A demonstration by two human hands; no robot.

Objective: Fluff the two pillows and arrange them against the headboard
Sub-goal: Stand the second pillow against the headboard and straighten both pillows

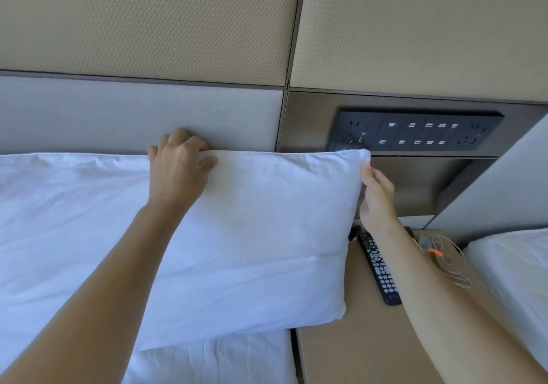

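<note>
A white pillow (267, 235) leans against the grey padded headboard (118, 113), its right side overhanging the bedside table. My left hand (178, 167) is closed over the pillow's top edge near its left corner. At the pillow's upper right corner, my right hand (375, 196) touches the side edge with its fingers pointing up. A second white pillow (59, 205) lies to the left along the headboard, partly under my left arm.
A beige bedside table (355, 348) stands on the right, with a black remote control (379, 271) and a tangle of thin cable (450, 262) on it. A black socket and switch panel (415, 133) sits on the wall above it. Another bed's white edge (516, 282) shows at far right.
</note>
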